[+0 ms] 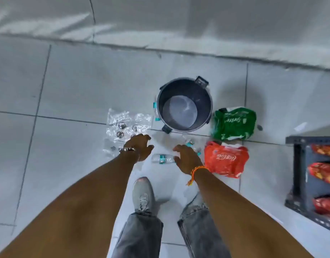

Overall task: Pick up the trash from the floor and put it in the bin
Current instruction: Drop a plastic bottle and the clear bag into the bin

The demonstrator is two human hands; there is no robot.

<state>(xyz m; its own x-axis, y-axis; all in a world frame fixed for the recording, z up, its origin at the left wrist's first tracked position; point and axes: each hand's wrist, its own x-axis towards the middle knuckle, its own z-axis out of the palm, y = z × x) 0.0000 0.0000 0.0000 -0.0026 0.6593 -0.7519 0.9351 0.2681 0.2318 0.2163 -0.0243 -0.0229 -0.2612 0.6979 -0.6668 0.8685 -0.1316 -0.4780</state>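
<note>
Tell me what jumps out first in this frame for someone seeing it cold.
The dark round bin stands open at mid-frame, apparently empty. Right of it lie two bright wrappers on the tiles, a green one above a red one. Both hands reach down, open: the left hand beside the clear plastic packaging, the right hand at a small clear bottle.

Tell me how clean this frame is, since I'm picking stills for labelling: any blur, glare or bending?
Head view: wide-angle bending curves the tile seams and wall base; the upper wall is smeared with streaky glare; the bin is fairly sharp with a pale sheen inside; the clear plastic wrap glints, blurring its edges; both hands look slightly soft.
</note>
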